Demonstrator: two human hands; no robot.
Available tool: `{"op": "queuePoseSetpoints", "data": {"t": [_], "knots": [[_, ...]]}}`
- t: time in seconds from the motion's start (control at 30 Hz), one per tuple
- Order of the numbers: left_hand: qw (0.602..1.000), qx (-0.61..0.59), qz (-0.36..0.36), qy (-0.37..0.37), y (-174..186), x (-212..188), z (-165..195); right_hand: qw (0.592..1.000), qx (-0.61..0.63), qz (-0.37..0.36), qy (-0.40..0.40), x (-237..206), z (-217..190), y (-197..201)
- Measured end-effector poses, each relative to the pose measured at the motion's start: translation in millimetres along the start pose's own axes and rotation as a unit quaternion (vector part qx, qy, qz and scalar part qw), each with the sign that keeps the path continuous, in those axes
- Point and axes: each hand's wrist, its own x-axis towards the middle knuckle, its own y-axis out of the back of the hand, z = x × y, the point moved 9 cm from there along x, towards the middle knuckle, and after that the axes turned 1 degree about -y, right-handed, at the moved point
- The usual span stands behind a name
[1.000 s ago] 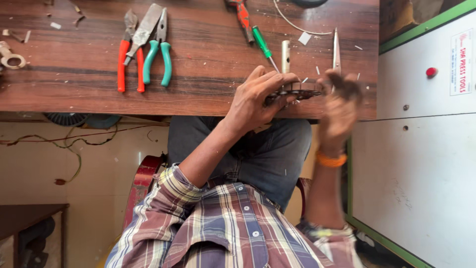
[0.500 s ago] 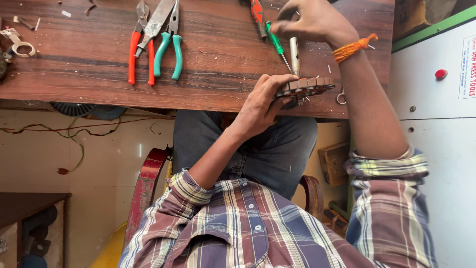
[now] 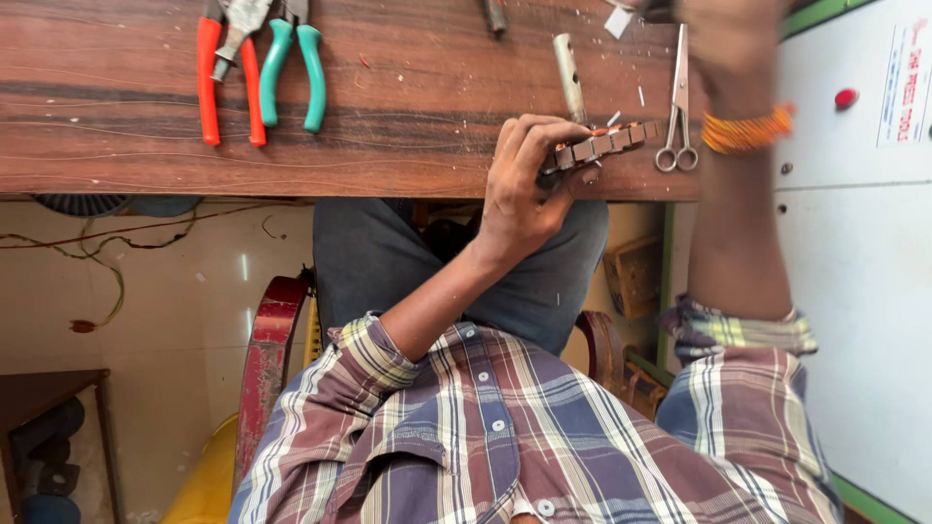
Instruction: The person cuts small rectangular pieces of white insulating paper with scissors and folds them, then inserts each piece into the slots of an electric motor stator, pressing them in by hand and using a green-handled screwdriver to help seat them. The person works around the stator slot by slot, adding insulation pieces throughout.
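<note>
A person's left hand (image 3: 519, 199) is clenching a short segmented metal strip with copper-coloured parts (image 3: 600, 146) at the near edge of a wooden bench (image 3: 116, 136). The strip's long axis is running out rightward from the fingers. The right hand (image 3: 728, 39) is reaching up and away — blurred, grip impossible to tell — so the left is nearer. Lying on the bench: two pliers (image 3: 257, 63), one pair of scissors (image 3: 672, 116), one metal rod (image 3: 569, 78).
</note>
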Motion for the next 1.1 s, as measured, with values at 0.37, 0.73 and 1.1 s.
{"op": "queuePoseSetpoints", "data": {"t": [0.37, 0.73, 1.1], "knots": [[0.995, -0.071, -0.076, -0.015, 0, 8, -11, 0.972, -0.058, 0.039, 0.223, -172, -79, 9], [0.996, -0.03, -0.083, -0.024, 1, 8, 4, 0.977, -0.001, 0.142, 0.161, -155, -54, -11], [0.994, 0.109, -0.011, 0.011, -10, 7, 16, 0.963, -0.139, 0.107, 0.203, -154, -85, -40]]}}
